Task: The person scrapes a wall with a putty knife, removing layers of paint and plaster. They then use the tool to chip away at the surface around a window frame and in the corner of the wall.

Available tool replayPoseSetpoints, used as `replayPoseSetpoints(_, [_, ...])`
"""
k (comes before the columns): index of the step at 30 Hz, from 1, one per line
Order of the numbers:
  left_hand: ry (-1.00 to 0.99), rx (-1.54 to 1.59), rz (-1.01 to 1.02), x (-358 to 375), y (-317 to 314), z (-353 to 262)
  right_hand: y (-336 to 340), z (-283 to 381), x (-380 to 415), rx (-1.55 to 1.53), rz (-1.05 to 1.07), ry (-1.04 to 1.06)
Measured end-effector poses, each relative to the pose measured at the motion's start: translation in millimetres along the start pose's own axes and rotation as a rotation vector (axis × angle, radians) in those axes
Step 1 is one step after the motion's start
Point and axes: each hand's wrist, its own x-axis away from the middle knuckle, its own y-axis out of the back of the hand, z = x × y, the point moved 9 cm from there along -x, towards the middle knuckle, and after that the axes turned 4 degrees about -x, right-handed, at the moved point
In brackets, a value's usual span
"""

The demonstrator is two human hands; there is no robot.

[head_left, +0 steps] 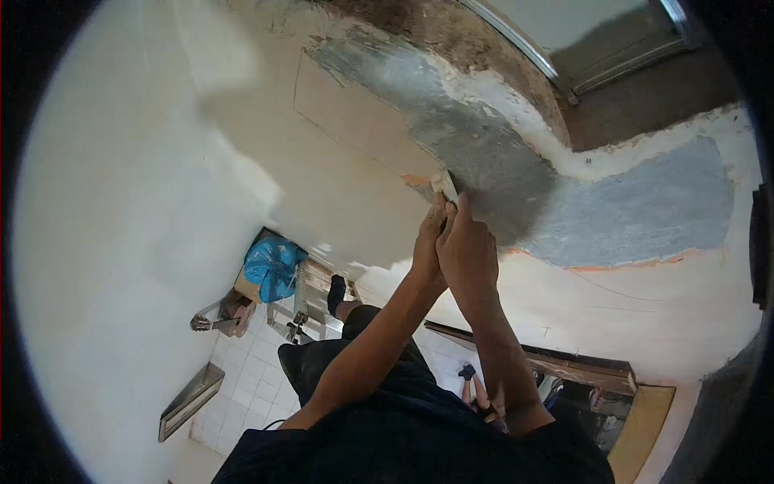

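Note:
Both my hands are raised together against the wall, gripping what looks like a scraper [448, 187] with a pale, plaster-smeared blade. My right hand [469, 248] is closed around it, one finger stretched along the blade. Pressed against it from the left, my left hand [434, 234] has its fingers closed on the same tool; the handle is hidden between my palms. The blade meets the lower left edge of a grey skimmed patch [500, 153], where a small strip of orange-brown wall [418, 180] is bared. Thin pencil-like lines run across the cream wall [347, 161].
A window frame [524, 40] and rough broken plaster lie above the patch. Far below stand a ladder [300, 302], a blue plastic bag [274, 262], a guitar [230, 315] and a cluttered shelf [580, 371]. Another person's legs [476, 391] show on the tiled floor.

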Motion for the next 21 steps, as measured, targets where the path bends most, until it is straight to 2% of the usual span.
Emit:
replayPoseSetpoints(2, [0.05, 0.055, -0.022, -4, 10, 4, 0, 4, -1, -0.004, 0.04, -0.034])
replayPoseSetpoints(4, [-0.027, 0.15, 0.252, -9, 0, -5, -3, 7, -4, -0.04, 0.09, -0.101])
replayPoseSetpoints(7, [-0.053, 0.044, 0.151, -5, 6, -5, -5, 7, -2, -0.07, 0.028, -0.11])
replayPoseSetpoints(10, [-0.091, -0.096, 0.171, 2, -7, -11, 1, 10, 0, -0.106, 0.051, -0.067])
replayPoseSetpoints(12, [-0.038, -0.017, 0.087, -2, 13, 3, -4, -1, 9, -0.041, 0.052, -0.077])
replayPoseSetpoints(14, [-0.157, -0.286, 0.134, -6, 22, 17, -3, -23, 20, -0.169, 0.034, -0.185])
replayPoseSetpoints(15, [-0.218, -0.418, 0.159, -4, 27, 26, -4, -32, 26, -0.127, 0.016, -0.224])
replayPoseSetpoints(18, [-0.392, -0.805, 0.242, -17, 35, 41, -6, -42, 26, -0.16, 0.056, -0.227])
replayPoseSetpoints(21, [-0.566, -1.183, 0.313, -28, 33, 43, 2, -32, 22, -0.146, -0.012, -0.168])
